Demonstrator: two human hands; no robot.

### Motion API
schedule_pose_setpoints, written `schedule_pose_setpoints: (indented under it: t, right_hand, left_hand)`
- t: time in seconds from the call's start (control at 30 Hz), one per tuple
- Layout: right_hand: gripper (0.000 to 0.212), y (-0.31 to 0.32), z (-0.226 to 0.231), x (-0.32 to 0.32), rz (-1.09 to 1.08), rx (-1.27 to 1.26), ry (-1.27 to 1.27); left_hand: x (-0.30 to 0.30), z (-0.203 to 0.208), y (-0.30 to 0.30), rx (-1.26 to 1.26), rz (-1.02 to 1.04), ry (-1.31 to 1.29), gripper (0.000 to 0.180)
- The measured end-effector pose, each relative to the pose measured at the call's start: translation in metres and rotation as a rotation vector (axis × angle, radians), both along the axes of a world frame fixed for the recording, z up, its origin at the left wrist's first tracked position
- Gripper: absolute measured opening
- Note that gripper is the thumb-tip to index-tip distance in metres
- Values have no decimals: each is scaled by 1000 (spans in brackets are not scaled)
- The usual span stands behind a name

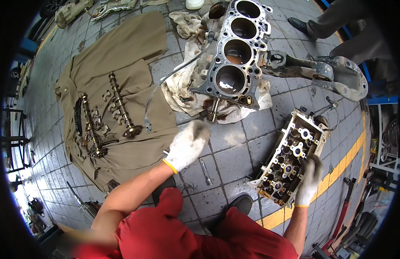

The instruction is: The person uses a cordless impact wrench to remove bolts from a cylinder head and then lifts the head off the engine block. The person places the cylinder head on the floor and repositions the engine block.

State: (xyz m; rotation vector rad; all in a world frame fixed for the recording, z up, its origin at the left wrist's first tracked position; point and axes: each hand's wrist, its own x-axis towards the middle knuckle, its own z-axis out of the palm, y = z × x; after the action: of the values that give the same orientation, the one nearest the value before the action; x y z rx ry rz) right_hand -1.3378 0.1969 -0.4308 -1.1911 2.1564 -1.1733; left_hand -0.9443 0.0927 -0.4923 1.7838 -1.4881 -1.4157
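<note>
My left hand (pixel 190 146), in a white glove with a yellow cuff, is closed above the floor in the middle. A short metal end (pixel 166 152) shows beside its wrist; the rest is hidden. At the right, a cylinder head (pixel 288 162) lies on the floor with its valve-side recesses and bolt holes facing up. Gloved too and slightly blurred, my right hand (pixel 310 180) grips its right long side. On the tiles just below my left hand lies a metal wrench (pixel 205 171). Beyond both hands stands an engine block (pixel 234 56) with several open cylinder bores.
A brown cloth (pixel 135 52) on the left carries two camshafts (pixel 120 105) (pixel 92 125) and small metal parts. Stained rags (pixel 178 93) lie under the block. A metal bracket arm (pixel 338 75) extends right of it. Another person's legs (pixel 338 30) stand at the upper right.
</note>
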Motion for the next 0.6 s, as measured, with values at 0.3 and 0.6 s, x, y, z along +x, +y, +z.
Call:
schedule_pose_setpoints:
  t: [0.3, 0.6]
  right_hand:
    - [77, -110, -36, 159, 677, 663, -190]
    - [83, -163, -43, 177, 681, 943, -54]
  left_hand:
    - [40, -18, -36, -206, 257, 142, 45]
    - [20, -49, -39, -124, 294, 235, 42]
